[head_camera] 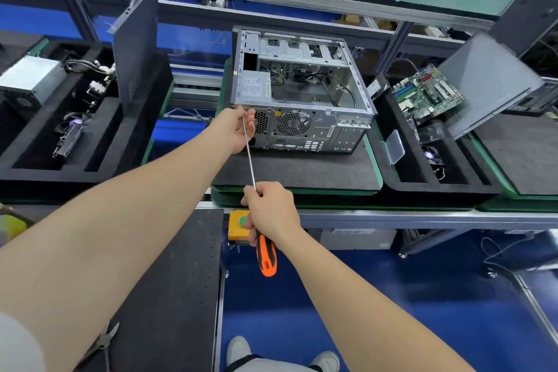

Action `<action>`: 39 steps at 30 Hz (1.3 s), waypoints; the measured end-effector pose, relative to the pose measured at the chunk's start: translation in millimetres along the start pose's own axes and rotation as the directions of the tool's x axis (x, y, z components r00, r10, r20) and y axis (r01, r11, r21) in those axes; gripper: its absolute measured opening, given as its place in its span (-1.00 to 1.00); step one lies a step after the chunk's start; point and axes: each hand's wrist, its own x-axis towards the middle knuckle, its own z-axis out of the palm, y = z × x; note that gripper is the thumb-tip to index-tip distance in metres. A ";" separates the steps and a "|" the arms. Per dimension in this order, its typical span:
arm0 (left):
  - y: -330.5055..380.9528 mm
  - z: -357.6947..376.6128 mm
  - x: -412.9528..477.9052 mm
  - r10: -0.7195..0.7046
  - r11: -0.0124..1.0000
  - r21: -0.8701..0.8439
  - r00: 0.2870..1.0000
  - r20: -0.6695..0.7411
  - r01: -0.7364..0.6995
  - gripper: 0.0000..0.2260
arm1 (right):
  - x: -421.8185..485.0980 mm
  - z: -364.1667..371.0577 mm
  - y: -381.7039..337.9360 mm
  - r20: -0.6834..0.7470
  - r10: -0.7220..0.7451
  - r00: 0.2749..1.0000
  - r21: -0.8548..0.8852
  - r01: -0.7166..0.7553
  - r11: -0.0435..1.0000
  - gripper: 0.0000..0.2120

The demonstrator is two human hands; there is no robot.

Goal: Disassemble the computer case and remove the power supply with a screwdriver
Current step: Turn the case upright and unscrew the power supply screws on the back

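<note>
A: Head view first: where is the computer case [302, 93]?
B: It lies on its side on a dark mat [302, 172], open side up and rear panel toward the person. The power supply [253, 86] sits inside, at the near left corner.
A: And the hands?
B: The right hand [273, 211] grips the screwdriver [265, 254] where the orange-and-black handle meets the shaft. The left hand [234, 130] pinches the shaft near its tip, at the case's rear upper left corner.
A: Anything nearby?
B: A motherboard [428, 93] leans in the foam tray [453, 187] on the right.
</note>
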 end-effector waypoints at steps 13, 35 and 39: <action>4.4 -0.3 3.2 -0.114 0.975 -0.185 0.991 0.069 0.125 -0.80 | -0.9 10.4 21.3 0.590 -0.296 0.751 0.792 -0.610 0.032 -0.71; -1.9 -3.1 5.5 -0.062 0.998 0.013 0.998 0.002 0.062 -0.87 | 9.2 22.7 18.3 -0.198 -0.234 0.952 -0.359 0.151 0.921 -0.64; 1.6 -1.4 7.4 -0.084 0.996 -0.009 0.996 -0.003 0.084 -0.81 | 11.0 20.8 18.0 -0.049 -0.116 0.992 0.146 0.122 0.982 -0.63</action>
